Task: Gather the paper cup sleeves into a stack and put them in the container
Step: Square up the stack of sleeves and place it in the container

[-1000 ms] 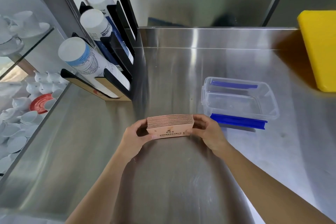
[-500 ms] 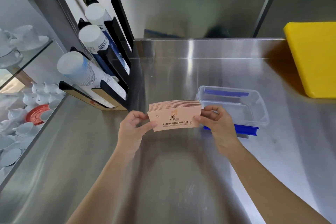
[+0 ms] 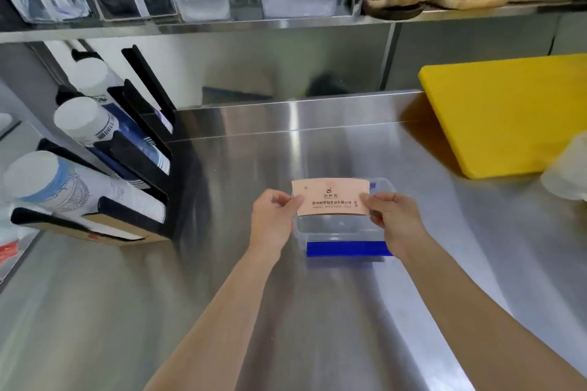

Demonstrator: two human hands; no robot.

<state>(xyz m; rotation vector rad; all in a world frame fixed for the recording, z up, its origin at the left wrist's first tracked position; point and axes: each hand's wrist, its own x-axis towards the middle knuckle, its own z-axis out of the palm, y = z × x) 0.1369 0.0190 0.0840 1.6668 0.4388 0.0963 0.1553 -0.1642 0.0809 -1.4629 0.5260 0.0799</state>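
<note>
While bare steel counter [image 3: 317, 311] lies open toward its near edge, the clear container [image 3: 343, 232] with a blue latch sits mid-counter, the yellow board [image 3: 508, 117] at the far right and the cup rack [image 3: 104, 174] along the left edge. Left hand [image 3: 273, 219] and right hand [image 3: 394, 219] pinch the ends of the pink sleeve stack [image 3: 332, 197], held upright over the container. Dark Chinese print and a small logo cross its face, too small to read.

Single head-worn view, forward and down, close over steel counter [image 3: 317, 311]
</note>
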